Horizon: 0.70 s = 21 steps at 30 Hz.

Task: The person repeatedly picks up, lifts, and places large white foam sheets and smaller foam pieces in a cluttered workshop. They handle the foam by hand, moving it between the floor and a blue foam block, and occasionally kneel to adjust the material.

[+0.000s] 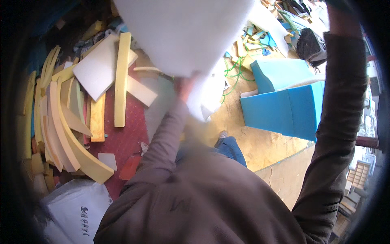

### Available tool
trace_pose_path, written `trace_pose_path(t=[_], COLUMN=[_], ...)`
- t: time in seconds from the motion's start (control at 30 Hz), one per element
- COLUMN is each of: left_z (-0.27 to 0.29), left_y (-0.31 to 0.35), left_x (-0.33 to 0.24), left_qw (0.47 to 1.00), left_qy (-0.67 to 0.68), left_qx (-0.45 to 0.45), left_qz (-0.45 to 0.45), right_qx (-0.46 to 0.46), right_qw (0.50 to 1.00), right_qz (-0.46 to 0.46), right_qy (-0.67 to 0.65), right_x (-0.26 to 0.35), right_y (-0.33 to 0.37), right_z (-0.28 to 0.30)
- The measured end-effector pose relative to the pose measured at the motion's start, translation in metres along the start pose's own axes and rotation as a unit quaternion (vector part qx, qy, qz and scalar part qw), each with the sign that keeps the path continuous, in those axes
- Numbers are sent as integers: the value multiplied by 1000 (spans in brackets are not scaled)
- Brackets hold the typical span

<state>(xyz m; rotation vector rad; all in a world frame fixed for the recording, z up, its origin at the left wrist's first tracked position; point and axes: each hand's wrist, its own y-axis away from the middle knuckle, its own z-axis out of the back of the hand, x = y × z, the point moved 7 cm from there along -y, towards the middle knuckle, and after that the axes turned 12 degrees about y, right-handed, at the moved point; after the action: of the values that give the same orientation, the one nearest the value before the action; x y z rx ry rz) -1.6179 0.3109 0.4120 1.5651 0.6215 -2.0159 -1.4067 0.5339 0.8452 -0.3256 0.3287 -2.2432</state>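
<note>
A large white sheet [183, 36], soft-looking like foam or padding, fills the upper middle and is blurred. My left hand [186, 86] is at its lower edge, its blurred fingers closed on the material. A white flap [197, 105] hangs down beside that hand. My right arm is raised along the right side. Only the wrist and part of my right hand [345, 18] show at the top edge; its fingers are out of sight, so what it holds or touches does not show.
Two blue upholstery-like blocks [280, 107] stand on the tan floor at right, near a black bag-like object [310, 44]. Yellow foam strips [69, 126] and a white slab [97, 67] pile up at left. A white printed sack [77, 211] lies lower left; green cord [235, 73] lies ahead.
</note>
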Motion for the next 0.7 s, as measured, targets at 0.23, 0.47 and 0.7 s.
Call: trace_pose_path(t=[0.23, 0.47, 0.7], left_z=[304, 641, 631], left_y=[-146, -113, -81], left_x=[-16, -216, -382], left_qw=[962, 838, 778], left_qy=[-138, -403, -490], left_qx=[-229, -353, -327], left_qz=[-50, -101, -219], right_qx=[48, 104, 73], right_qw=[998, 994, 997], right_qz=[-42, -17, -14], right_qy=[22, 9, -29], right_x=[-34, -15, -6], right_y=[26, 24, 35], right_z=[-23, -117, -134])
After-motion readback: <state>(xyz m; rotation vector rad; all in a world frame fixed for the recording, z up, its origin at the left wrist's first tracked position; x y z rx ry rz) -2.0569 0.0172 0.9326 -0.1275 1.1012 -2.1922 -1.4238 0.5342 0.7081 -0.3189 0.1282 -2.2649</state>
